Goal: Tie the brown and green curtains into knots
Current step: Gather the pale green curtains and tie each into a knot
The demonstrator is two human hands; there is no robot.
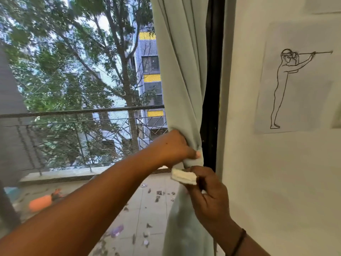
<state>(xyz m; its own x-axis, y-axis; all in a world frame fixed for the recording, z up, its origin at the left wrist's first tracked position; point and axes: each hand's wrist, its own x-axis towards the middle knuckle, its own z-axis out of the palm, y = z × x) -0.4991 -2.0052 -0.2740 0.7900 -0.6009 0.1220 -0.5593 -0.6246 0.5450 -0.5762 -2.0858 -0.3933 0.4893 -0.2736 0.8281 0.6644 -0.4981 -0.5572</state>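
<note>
The pale green curtain (181, 71) hangs gathered along the right edge of the window, beside the black frame. My left hand (175, 147) grips the bunched fabric at about railing height, thumb pressed across the front. Just below it my right hand (206, 189) pinches a folded cream strip of cloth (183, 176) against the curtain. Below my hands the curtain (184, 222) falls loose toward the floor. No brown curtain is in view.
A white wall (276, 172) with a taped line drawing of a standing figure (293, 80) is at the right. Through the window mesh are a balcony railing (83, 113), trees, buildings, an orange object (41, 201) and litter on the tiled floor.
</note>
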